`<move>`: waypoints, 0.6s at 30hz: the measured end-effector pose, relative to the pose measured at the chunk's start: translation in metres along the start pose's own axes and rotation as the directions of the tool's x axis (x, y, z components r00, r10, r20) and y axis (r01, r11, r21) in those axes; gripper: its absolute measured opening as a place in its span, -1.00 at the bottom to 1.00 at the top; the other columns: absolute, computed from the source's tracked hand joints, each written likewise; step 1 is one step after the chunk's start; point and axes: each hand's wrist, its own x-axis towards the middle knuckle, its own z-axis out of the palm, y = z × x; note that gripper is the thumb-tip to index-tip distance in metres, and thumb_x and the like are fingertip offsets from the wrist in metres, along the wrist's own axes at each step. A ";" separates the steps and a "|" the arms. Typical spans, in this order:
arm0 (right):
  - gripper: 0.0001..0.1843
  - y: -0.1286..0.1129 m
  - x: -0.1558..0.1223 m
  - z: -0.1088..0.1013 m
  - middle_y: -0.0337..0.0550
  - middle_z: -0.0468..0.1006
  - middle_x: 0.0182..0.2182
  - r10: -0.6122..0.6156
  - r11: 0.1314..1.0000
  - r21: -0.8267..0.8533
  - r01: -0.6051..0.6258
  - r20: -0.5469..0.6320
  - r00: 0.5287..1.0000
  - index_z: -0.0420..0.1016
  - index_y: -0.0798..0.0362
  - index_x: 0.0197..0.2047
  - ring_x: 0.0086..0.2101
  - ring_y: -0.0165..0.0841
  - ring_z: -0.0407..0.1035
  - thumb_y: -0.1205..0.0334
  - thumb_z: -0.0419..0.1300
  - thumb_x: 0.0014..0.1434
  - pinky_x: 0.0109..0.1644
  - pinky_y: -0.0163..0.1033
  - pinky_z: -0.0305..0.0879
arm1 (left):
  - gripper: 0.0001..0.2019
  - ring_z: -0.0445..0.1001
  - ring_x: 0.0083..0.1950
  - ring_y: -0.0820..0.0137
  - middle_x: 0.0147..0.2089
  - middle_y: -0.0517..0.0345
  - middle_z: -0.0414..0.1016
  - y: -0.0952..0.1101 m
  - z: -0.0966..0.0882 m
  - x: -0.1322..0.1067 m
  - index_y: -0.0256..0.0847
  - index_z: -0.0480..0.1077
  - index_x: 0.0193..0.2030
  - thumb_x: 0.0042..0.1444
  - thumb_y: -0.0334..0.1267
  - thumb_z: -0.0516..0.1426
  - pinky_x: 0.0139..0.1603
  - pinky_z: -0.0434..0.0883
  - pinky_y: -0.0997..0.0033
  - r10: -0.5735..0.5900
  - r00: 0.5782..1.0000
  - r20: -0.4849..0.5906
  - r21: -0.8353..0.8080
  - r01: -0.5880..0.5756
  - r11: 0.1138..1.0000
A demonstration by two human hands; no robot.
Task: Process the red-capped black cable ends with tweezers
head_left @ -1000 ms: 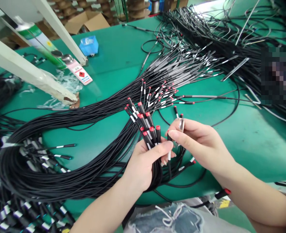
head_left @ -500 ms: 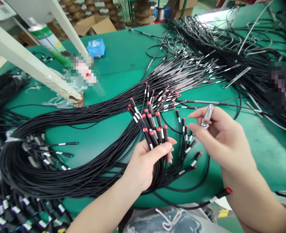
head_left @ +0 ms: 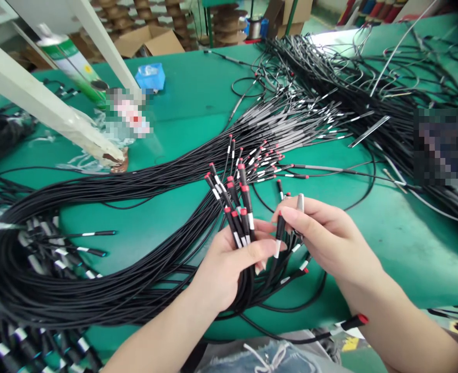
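One slim black connector with a red tip and white label point(head_left: 279, 230) is now in the right hand's point(head_left: 325, 233) grip, thumb and forefinger pinched at the red end. Half a second ago that hand was off to the right, away from the bunch; now it's back just beside the left hand point(head_left: 232, 259). Reads as connectors being handled singly: this one stands apart, the rest sit in the left hand.

Left fingers are wrapped round a bunch of black, red-tipped cable ends point(head_left: 245, 227), tips up. Left thumb reaches to the separated connector; can't tell if it touches. Right hand also carries a small silver metal clipper-like tool point(head_left: 300, 202), tucked between fingers.

Loose red-tipped ends point(head_left: 279, 185) show just past the right hand. A thick loop of black cables point(head_left: 97, 189) runs across the green table point(head_left: 193, 93).

Containers: small blue open box point(head_left: 150, 77) toward the table's far side, something clear or whitish inside, too small to identify. Brown open cardboard box point(head_left: 151, 41) beyond the table, contents not readable. Green-and-white cylindrical can point(head_left: 69, 62) stands tilted behind the white frame leg point(head_left: 50, 106); contents unknown.
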 end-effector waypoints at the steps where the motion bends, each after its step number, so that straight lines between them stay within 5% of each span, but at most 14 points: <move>1: -0.71 -0.001 0.000 0.001 -0.28 0.42 -0.45 -0.008 1.000 -0.007 0.008 0.008 1.000 0.52 -0.01 -0.33 -0.42 -0.46 0.27 0.00 0.15 0.32 -0.33 -0.35 0.24 | -0.85 0.38 -0.53 0.56 -0.53 0.17 0.52 0.000 0.000 0.000 -0.24 0.57 -0.37 -0.10 -0.33 0.40 -0.51 0.24 0.62 -0.017 1.000 0.004 0.008 0.017 1.000; 6: -0.77 -0.005 -0.004 0.007 -0.23 0.54 -0.29 -0.138 0.982 -0.141 0.126 -0.083 0.987 0.53 -0.12 -0.03 -0.32 -0.43 0.42 0.09 0.09 0.38 -0.26 -0.34 0.39 | -0.80 0.34 -0.56 0.58 -0.56 0.14 0.50 0.001 0.000 -0.001 -0.27 0.60 -0.41 -0.23 -0.34 0.45 -0.50 0.22 0.61 -0.019 0.991 -0.136 -0.028 0.015 0.999; 9: -0.53 -0.005 -0.008 0.011 -0.23 0.60 -0.21 -0.244 0.969 -0.091 0.232 -0.157 0.957 0.25 -0.23 0.28 -0.34 -0.43 0.48 0.24 0.15 0.34 -0.29 -0.33 0.49 | -0.76 0.30 -0.59 0.61 -0.56 0.15 0.48 0.002 0.001 0.000 -0.29 0.61 -0.40 -0.27 -0.32 0.46 -0.53 0.18 0.61 -0.020 0.986 -0.167 -0.093 0.004 0.996; 15: -0.49 0.002 -0.016 0.020 -0.18 0.57 -0.02 -0.487 0.871 -0.185 0.455 -0.203 0.849 0.38 -0.12 0.10 -0.11 -0.37 0.55 0.57 0.23 0.17 -0.02 -0.28 0.58 | -0.74 0.28 -0.60 0.61 -0.62 0.24 0.39 0.005 0.000 0.002 -0.32 0.56 -0.45 -0.31 -0.33 0.48 -0.54 0.17 0.61 -0.011 0.984 -0.179 -0.185 -0.022 0.983; 18: -0.39 0.008 -0.018 0.021 -0.17 0.57 -0.01 -0.511 0.851 -0.215 0.480 -0.119 0.852 0.32 -0.10 0.17 -0.03 -0.34 0.53 0.63 0.22 0.14 0.04 -0.26 0.58 | -0.73 0.27 -0.61 0.61 -0.64 0.27 0.36 0.006 0.000 0.003 -0.31 0.52 -0.48 -0.33 -0.34 0.48 -0.55 0.16 0.61 -0.019 0.982 -0.186 -0.212 -0.021 0.977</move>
